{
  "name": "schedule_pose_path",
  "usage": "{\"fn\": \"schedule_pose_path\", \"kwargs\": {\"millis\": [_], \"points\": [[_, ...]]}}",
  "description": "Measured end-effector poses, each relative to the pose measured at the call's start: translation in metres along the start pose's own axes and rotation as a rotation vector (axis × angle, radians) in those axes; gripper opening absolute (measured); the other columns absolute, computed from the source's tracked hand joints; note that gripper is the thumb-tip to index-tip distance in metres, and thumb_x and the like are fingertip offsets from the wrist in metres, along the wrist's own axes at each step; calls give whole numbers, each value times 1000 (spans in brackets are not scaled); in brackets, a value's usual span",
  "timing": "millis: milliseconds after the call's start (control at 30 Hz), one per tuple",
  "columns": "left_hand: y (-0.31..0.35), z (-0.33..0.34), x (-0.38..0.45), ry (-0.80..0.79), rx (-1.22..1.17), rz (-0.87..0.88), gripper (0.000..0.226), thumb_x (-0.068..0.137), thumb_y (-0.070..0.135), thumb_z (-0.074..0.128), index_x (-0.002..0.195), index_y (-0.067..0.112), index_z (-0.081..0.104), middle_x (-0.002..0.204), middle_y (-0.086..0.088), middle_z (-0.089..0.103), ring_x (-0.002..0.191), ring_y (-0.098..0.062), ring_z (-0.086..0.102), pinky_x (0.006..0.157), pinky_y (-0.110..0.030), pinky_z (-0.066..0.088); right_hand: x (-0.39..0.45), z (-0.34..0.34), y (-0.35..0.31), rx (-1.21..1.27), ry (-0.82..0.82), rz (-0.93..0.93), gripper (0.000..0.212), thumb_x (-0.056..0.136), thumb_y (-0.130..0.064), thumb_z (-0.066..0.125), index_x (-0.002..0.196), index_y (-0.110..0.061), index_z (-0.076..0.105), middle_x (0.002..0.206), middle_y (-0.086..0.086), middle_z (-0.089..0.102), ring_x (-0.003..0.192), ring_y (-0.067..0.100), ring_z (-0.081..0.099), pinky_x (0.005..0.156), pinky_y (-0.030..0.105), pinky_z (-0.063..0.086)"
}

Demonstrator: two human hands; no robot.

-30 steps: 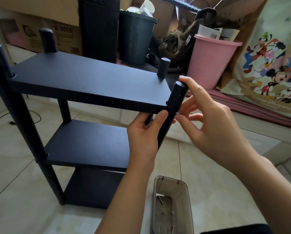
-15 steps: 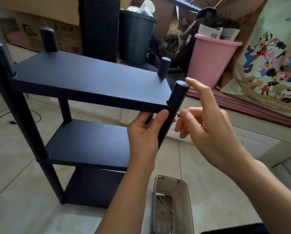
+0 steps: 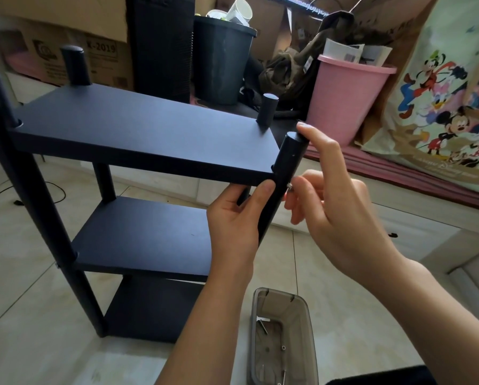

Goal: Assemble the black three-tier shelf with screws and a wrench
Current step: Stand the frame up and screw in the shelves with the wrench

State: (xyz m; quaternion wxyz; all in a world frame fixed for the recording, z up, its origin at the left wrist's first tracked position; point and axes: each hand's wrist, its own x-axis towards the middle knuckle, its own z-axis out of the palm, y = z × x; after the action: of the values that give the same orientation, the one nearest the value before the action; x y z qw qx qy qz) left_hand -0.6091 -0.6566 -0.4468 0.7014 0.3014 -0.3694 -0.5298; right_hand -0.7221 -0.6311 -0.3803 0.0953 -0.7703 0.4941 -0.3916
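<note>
The black three-tier shelf (image 3: 138, 134) stands on the tiled floor, its boards held between round black posts. My left hand (image 3: 237, 218) grips the near right post (image 3: 284, 173) just below the top board. My right hand (image 3: 335, 212) pinches a small silver screw (image 3: 289, 186) at the side of that post, level with the top board, while its index finger rests on the post's top. A clear grey plastic box (image 3: 284, 340) with several loose screws lies on the floor below my hands. No wrench is visible.
Behind the shelf stand cardboard boxes (image 3: 74, 37), a dark bin (image 3: 223, 62) and a pink bucket (image 3: 349, 93). A cartoon-print bag (image 3: 452, 101) leans at the right on a low ledge. A thin black cable (image 3: 52, 190) runs over the floor at left.
My right hand let go of the post's upper part and shifted down its side; its fingers now pinch a screw at the post, with the index finger still on top. The left hand stays put.
</note>
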Motion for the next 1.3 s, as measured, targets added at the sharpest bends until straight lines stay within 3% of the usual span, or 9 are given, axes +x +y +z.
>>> {"fn": "schedule_pose_path", "kwargs": {"millis": [133, 200, 300, 400, 467, 600, 733, 967, 1300], "points": [[0, 0, 0, -2, -26, 0, 17, 82, 35, 72, 96, 26, 77, 90, 1, 77, 88, -12, 74, 73, -15, 54, 0, -3, 1, -69, 44, -27, 68, 95, -23, 60, 151, -33, 23, 83, -10, 64, 80, 8, 65, 70, 24, 54], [0, 0, 0, -11, -34, 1, 12, 85, 31, 72, 95, 26, 77, 90, 3, 78, 87, -10, 74, 72, -14, 54, 0, -2, 0, -92, 31, -57, 70, 95, -14, 61, 151, -31, 23, 79, -6, 63, 75, 12, 65, 69, 27, 54], [1, 0, 0, -12, -26, -1, 15, 82, 34, 72, 95, 28, 76, 89, 2, 77, 86, -10, 75, 71, -13, 54, -2, -2, 0, -48, 11, -38, 63, 100, -19, 53, 151, -35, 20, 68, 0, 63, 66, 16, 64, 68, 29, 53], [1, 0, -1, -4, -34, -2, 19, 79, 38, 71, 94, 29, 76, 89, 2, 77, 88, -11, 74, 72, -14, 54, -1, -1, 0, -80, 23, -58, 72, 97, -18, 58, 152, -36, 17, 77, -6, 63, 74, 13, 64, 70, 27, 52], [1, 1, 0, 2, -33, -1, 20, 77, 40, 71, 93, 30, 77, 89, 2, 77, 88, -11, 74, 72, -14, 54, 0, 1, -1, -84, 2, -73, 75, 96, -11, 58, 152, -36, 16, 75, -4, 62, 71, 17, 63, 66, 32, 52], [0, 0, 0, 3, -28, -14, 12, 85, 32, 72, 95, 28, 77, 90, 0, 77, 86, -13, 74, 71, -15, 54, -2, -2, 0, -10, -28, -12, 71, 99, -16, 56, 151, -44, 16, 73, 0, 67, 66, 17, 67, 65, 34, 55], [-1, -1, 0, 1, -8, -16, 9, 89, 27, 72, 96, 26, 77, 88, 0, 76, 83, -9, 72, 69, -14, 52, -1, -8, -1, 51, -11, 10, 74, 94, -10, 62, 151, -35, 22, 79, -4, 69, 70, 18, 69, 65, 36, 56], [-1, 1, 1, -8, -16, 16, 27, 77, 41, 70, 99, 25, 75, 92, 3, 77, 87, -6, 73, 71, -12, 53, 3, -11, 4, 56, 19, 0, 71, 92, 1, 63, 149, -27, 32, 81, -8, 69, 76, 7, 71, 70, 22, 58], [-10, -3, 6, 3, 10, 45, 13, 92, 25, 70, 105, 23, 73, 99, 6, 77, 97, -10, 72, 78, -15, 54, 5, -4, 8, 80, 37, 16, 65, 94, -2, 61, 144, -35, 33, 77, -8, 68, 71, 7, 70, 72, 19, 57]]}}
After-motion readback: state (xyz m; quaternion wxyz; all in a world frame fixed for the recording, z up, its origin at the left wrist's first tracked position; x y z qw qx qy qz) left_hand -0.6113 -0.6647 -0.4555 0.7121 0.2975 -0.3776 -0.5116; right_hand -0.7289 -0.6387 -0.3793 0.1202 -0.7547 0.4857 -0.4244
